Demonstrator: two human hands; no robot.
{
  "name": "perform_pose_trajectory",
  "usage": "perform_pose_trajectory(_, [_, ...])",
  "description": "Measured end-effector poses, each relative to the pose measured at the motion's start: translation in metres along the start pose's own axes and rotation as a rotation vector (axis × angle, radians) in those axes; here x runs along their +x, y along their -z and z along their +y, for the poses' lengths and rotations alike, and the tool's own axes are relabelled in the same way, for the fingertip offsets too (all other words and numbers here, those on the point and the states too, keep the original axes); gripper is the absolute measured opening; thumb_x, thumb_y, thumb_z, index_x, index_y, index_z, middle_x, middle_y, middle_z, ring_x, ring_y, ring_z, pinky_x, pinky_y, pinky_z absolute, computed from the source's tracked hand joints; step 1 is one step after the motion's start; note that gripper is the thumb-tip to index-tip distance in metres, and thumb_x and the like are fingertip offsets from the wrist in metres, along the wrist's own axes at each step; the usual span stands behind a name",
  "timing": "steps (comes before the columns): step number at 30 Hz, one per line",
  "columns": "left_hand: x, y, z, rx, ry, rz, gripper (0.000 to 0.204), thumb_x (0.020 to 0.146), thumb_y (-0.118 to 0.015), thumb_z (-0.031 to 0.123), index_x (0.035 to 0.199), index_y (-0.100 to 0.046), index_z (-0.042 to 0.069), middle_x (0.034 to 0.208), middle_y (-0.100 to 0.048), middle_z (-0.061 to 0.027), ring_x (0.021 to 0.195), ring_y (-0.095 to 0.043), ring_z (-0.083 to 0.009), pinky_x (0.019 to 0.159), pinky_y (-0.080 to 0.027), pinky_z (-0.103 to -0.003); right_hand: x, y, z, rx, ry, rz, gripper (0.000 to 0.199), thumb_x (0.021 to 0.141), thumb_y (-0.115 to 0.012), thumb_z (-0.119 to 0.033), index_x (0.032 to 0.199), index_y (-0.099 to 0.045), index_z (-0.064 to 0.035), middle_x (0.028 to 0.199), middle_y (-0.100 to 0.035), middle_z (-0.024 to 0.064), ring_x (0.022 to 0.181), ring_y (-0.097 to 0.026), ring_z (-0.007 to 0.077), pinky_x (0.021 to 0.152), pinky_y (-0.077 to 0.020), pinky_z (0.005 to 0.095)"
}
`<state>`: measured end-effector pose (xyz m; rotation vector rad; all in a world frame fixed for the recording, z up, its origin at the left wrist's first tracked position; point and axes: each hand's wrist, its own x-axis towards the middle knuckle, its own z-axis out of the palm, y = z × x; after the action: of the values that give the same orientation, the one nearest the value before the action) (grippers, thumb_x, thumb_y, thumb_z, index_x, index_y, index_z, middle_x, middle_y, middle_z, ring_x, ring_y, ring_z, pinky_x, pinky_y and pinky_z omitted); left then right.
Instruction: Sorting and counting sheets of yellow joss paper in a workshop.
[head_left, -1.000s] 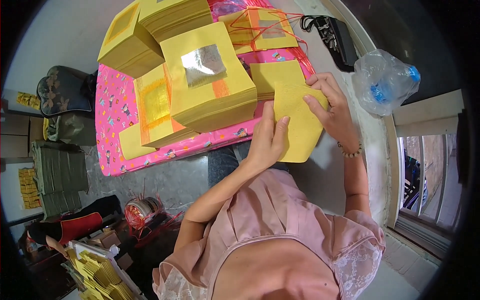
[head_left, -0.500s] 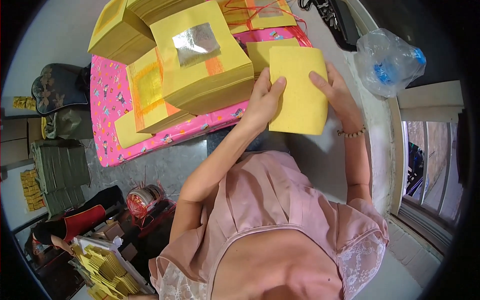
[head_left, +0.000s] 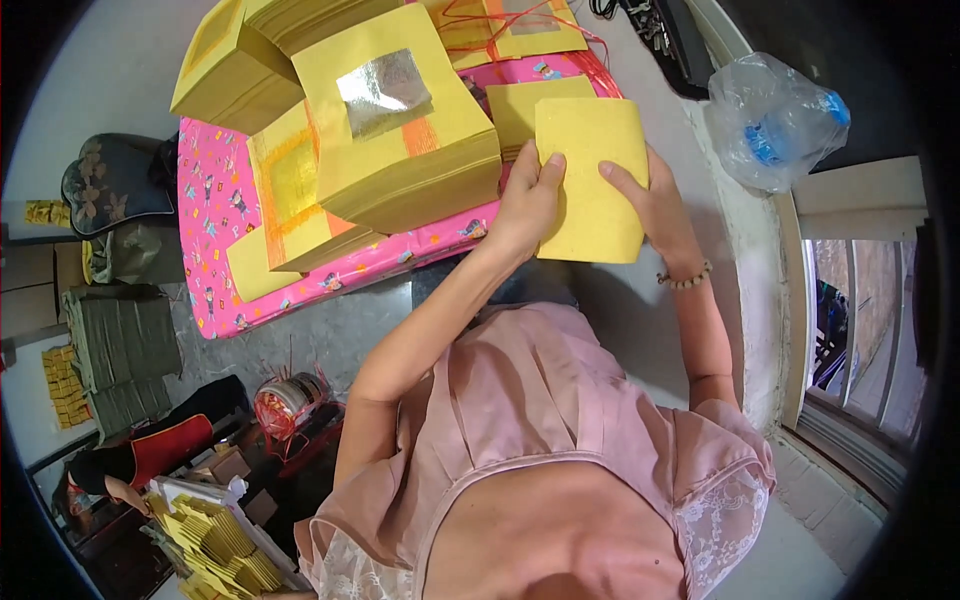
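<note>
Between my two hands is a sheaf of plain yellow paper (head_left: 598, 215), bowed slightly along its length. My left hand (head_left: 528, 198) grips its left edge, thumb on the front face. At the right edge my right hand (head_left: 658, 205) is closed round it, thumb lying across the front and the other fingers hidden behind. Just left of it stands a tall stack of yellow paper (head_left: 420, 175) with a silver foil square on top. Behind the held sheaf lies another plain yellow stack (head_left: 510, 105), partly covered by it.
The stacks rest on a pink patterned tablecloth (head_left: 225, 290). Red string (head_left: 510, 22) lies over stacks at the back. A clear plastic bag (head_left: 760, 125) is on the right by the wall. At lower left, another person (head_left: 170, 450) is near a box of folded yellow paper (head_left: 215, 540).
My right hand has shifted slightly left, with its thumb further across the paper. The sheaf has moved a little left and still stays in both hands.
</note>
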<state>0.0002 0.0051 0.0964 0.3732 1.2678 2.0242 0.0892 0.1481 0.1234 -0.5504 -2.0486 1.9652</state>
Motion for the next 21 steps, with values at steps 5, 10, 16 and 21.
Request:
perform_pose_trajectory(5, [-0.011,-0.007,0.005,0.127,-0.079,0.010,0.035,0.103,-0.043,0.014,0.133,-0.040,-0.004,0.124,-0.055,-0.0124,0.114,-0.051,-0.0158,0.099,-0.040,-0.030,-0.009,-0.003,-0.001,-0.040,0.068,0.022,0.040,0.091,-0.065,-0.012,0.126,-0.052,0.0041,0.111,-0.065,0.0102,0.097,-0.063,0.0130,0.083,-0.0508,0.0276])
perform_pose_trajectory(10, [-0.017,-0.003,0.002,0.275,-0.267,0.009,0.038,0.102,-0.043,0.013,0.135,-0.037,-0.003,0.124,-0.054,-0.0189,0.114,-0.051,-0.0198,0.099,-0.039,-0.032,-0.013,-0.006,-0.008,-0.040,0.144,-0.002,0.041,0.093,-0.064,-0.010,0.128,-0.049,0.0037,0.114,-0.064,0.0091,0.101,-0.061,0.0117,0.086,-0.0494,0.0269])
perform_pose_trajectory(16, [-0.027,-0.007,0.003,0.470,-0.334,0.086,0.035,0.101,-0.044,0.015,0.132,-0.038,0.000,0.095,-0.060,-0.0172,0.079,-0.058,-0.0219,0.070,-0.046,-0.035,-0.006,0.007,-0.011,0.159,0.127,-0.075,0.037,0.098,-0.057,-0.014,0.131,-0.048,0.0024,0.116,-0.062,0.0059,0.102,-0.058,0.0080,0.085,-0.0483,0.0247])
perform_pose_trajectory(21, [-0.033,-0.008,-0.001,0.486,-0.418,0.103,0.025,0.102,-0.043,0.016,0.121,-0.042,0.001,0.086,-0.058,-0.0140,0.073,-0.056,-0.0203,0.065,-0.045,-0.034,-0.010,-0.002,-0.014,0.108,0.192,0.001,0.032,0.102,-0.052,-0.018,0.128,-0.053,-0.0002,0.107,-0.065,0.0006,0.093,-0.058,0.0036,0.080,-0.0468,0.0202])
